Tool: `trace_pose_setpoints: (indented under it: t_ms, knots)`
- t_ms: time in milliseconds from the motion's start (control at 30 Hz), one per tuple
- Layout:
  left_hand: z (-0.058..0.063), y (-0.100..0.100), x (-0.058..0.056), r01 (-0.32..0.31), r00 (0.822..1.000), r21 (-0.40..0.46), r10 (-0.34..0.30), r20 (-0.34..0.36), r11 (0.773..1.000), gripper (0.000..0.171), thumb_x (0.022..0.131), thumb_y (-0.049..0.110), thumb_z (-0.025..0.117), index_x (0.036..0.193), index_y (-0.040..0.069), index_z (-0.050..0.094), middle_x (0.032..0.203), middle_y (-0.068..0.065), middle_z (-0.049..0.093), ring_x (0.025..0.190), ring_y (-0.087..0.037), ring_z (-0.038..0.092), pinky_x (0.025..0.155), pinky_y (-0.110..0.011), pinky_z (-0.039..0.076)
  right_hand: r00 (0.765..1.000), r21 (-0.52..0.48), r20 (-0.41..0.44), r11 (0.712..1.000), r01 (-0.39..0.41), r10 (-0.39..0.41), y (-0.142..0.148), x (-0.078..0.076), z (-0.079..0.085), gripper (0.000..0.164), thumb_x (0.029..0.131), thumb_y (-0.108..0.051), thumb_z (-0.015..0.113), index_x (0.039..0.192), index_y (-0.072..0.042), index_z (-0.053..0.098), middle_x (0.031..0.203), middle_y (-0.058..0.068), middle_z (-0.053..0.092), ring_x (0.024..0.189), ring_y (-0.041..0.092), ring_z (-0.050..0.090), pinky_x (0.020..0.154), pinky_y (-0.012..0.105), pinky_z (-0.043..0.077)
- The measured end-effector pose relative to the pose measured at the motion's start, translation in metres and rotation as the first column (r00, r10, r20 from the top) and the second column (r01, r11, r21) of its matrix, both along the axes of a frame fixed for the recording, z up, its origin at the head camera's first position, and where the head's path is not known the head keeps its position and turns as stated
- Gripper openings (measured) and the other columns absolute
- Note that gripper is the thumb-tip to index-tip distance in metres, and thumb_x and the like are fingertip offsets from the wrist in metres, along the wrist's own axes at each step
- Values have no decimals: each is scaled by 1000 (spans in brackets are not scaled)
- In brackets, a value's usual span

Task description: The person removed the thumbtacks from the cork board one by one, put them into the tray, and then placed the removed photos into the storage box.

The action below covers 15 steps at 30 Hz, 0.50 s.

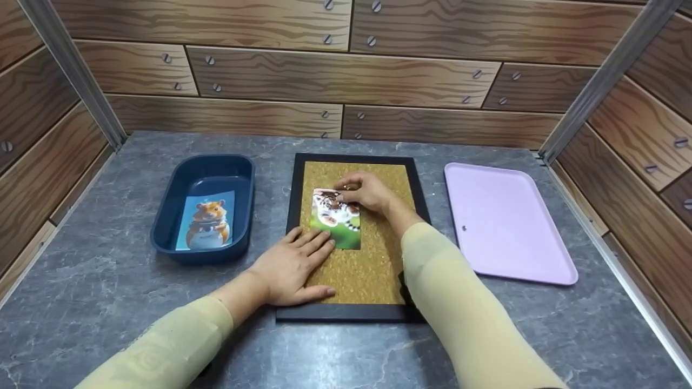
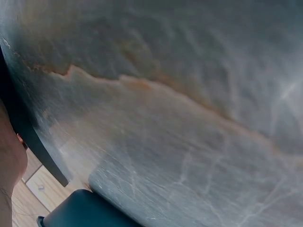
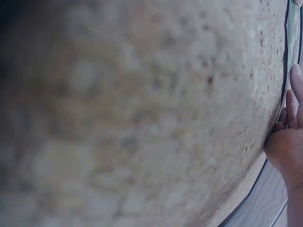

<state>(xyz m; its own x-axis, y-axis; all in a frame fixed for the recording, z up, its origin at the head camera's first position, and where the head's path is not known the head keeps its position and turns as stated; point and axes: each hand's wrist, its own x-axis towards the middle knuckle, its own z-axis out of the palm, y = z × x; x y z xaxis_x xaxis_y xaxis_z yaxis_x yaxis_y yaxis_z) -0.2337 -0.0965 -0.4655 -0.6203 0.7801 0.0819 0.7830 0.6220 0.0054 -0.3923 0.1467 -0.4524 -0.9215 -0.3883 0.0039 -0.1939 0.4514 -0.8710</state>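
A photo card of a white tiger cub on green (image 1: 344, 235) lies on a cork board (image 1: 357, 281) with a black frame (image 1: 351, 312). My left hand (image 1: 292, 267) rests flat on the board's left side, fingertips at the card's lower left edge. At the card's top right is my right hand (image 1: 370, 193), its thumb on the card and its bent index finger apart beyond the top edge. A tiny shiny spot shows between them; what it is I cannot tell. In the right wrist view the right hand (image 3: 286, 146) lies low against the cork.
On the left stands a dark blue bin (image 1: 246, 216) with a hamster picture card (image 1: 208, 224) in it. A lilac tray (image 1: 508, 227) lies on the right, a tiny metallic piece (image 1: 464, 228) on it. Wood-patterned walls (image 1: 346, 75) enclose the grey marbled table (image 1: 108, 302).
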Motion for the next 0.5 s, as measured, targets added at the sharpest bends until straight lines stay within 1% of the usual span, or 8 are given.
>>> trace_pose_setpoints:
  t_ms: [67,100,133,300,367,500]
  knots:
    - [0,0,0,3,1000,1,-3,3,1000,99,102,80,29,166,4,34,171,-17,31,159,-34,28,127,-57,20,1000,5,-22,1000,-4,4,1,0,-1,35,91,-1,81,124,7,73,138,23,63,136,33,55,117,38,42]
    - [0,0,0,3,1000,0,-3,4,1000,99,102,80,29,166,4,34,171,-17,31,159,-34,27,127,-57,20,1000,7,-26,1000,-5,5,1,0,-1,34,91,0,81,124,7,73,138,24,63,137,34,54,118,39,40]
    - [0,0,0,2,1000,-2,-2,7,1000,99,102,80,29,166,4,34,171,-17,31,159,-34,27,127,-57,20,1000,11,-30,1000,-5,5,1,0,-1,34,91,-1,81,124,7,74,138,24,63,137,34,54,119,40,40]
    - [0,0,0,0,1000,-2,0,11,1000,99,102,80,30,166,4,34,171,-17,31,159,-34,28,127,-57,20,1000,30,-29,1000,0,1,1,0,0,33,91,-2,81,123,6,75,137,23,62,134,33,55,115,39,43]
    - [0,0,0,0,1000,0,0,8,1000,99,102,79,30,166,3,34,171,-17,31,159,-34,28,127,-57,21,1000,47,-29,999,5,-4,1,0,0,33,91,-3,81,123,4,75,138,22,62,134,32,55,115,39,43]
    - [0,0,1,-3,1000,2,3,8,1000,99,102,79,30,165,3,35,171,-17,32,159,-34,28,127,-57,21,999,80,-34,997,12,-9,0,1,1,34,91,-7,83,123,1,77,140,20,62,136,32,53,119,41,38]
